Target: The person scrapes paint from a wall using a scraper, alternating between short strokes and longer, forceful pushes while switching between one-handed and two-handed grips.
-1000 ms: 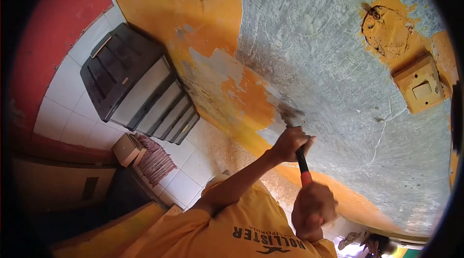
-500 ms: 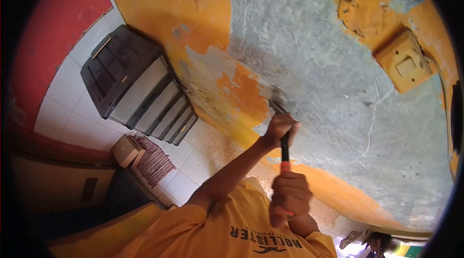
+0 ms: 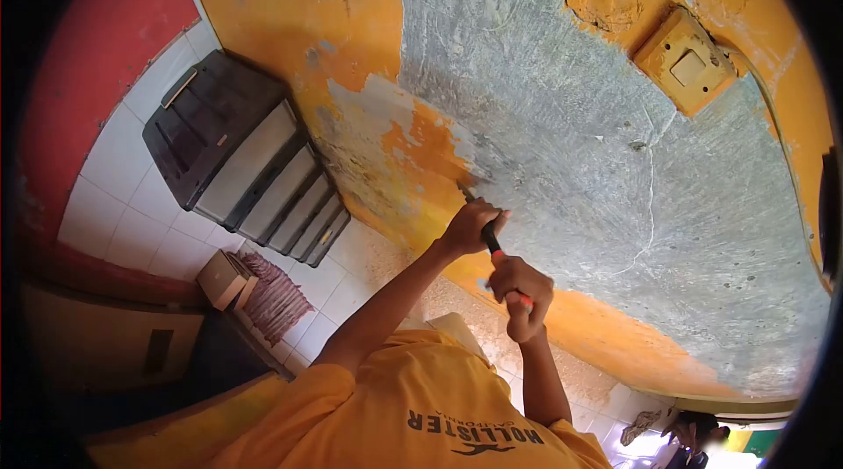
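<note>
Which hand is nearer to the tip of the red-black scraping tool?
Left. The left hand grips the scraping tool just behind its tip; the right hand holds it farther back.

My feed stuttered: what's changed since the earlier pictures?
The black-and-red tool, left hand and right hand moved up and left in the picture; the view shifted too, carrying the wall switch the same way. Both hands kept their grip; the drawer unit stayed put.

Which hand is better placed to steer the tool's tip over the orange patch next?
Left, most likely. The left hand grips the tool near its tip, close to the orange patch; the right hand holds it farther back, away from the tip.
</note>
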`<move>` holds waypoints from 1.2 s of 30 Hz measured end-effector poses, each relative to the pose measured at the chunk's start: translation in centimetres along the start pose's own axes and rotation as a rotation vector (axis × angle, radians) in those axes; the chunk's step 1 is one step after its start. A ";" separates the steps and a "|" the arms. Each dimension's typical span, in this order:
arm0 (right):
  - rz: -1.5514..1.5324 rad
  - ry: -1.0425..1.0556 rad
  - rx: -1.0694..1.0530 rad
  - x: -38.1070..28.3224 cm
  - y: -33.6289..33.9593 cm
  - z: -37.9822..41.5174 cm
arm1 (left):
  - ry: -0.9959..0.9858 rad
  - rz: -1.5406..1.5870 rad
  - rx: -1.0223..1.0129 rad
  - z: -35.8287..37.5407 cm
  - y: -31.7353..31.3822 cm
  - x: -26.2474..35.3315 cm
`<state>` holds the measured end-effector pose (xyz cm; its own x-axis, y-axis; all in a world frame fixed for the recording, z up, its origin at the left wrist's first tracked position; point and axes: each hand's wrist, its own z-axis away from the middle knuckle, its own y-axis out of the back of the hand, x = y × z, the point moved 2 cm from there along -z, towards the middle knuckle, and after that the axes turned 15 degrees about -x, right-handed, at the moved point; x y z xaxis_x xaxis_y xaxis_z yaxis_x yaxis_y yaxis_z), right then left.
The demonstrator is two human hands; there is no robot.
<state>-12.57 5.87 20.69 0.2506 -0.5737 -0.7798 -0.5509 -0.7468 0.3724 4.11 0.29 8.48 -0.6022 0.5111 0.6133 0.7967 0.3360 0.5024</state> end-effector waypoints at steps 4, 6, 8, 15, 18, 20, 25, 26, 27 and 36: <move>-0.012 -0.316 -0.169 -0.7 -0.2 4.4 | 0.099 -0.050 -0.077 4.0 -1.0 0.9; -0.139 -0.449 -0.198 1.1 -0.7 8.7 | 0.124 -0.069 -0.189 5.8 -1.6 1.3; -0.276 -0.495 -0.191 1.9 -1.1 10.8 | 0.136 -0.105 -0.212 7.4 -3.5 1.3; -0.471 -0.941 -0.125 4.2 -1.2 13.2 | 0.196 -0.335 -0.123 6.1 -5.5 3.2; -0.426 -0.962 -0.063 4.6 0.0 13.3 | 0.372 -0.347 0.053 5.7 -5.3 4.6; -0.363 -0.938 -0.114 6.0 0.3 14.4 | 0.583 0.175 0.393 8.7 -9.0 1.9; -0.422 -0.946 -0.045 7.2 0.9 16.3 | 0.956 1.396 0.513 7.9 -11.6 2.1; -0.426 -0.939 -0.029 7.4 0.8 16.5 | 1.033 1.376 0.442 6.8 -12.4 2.1; -0.433 -0.945 -0.025 7.7 0.4 16.5 | 0.908 1.393 0.378 6.0 -12.7 2.4; -0.439 -0.923 -0.033 7.8 -1.9 14.6 | 1.032 1.256 0.639 5.5 -12.7 -0.5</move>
<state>-21.16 7.74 6.60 -0.2940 0.2257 -0.9288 -0.5322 -0.8458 -0.0370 -5.41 0.18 -1.55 0.7633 0.0989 0.6384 0.5041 0.5269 -0.6843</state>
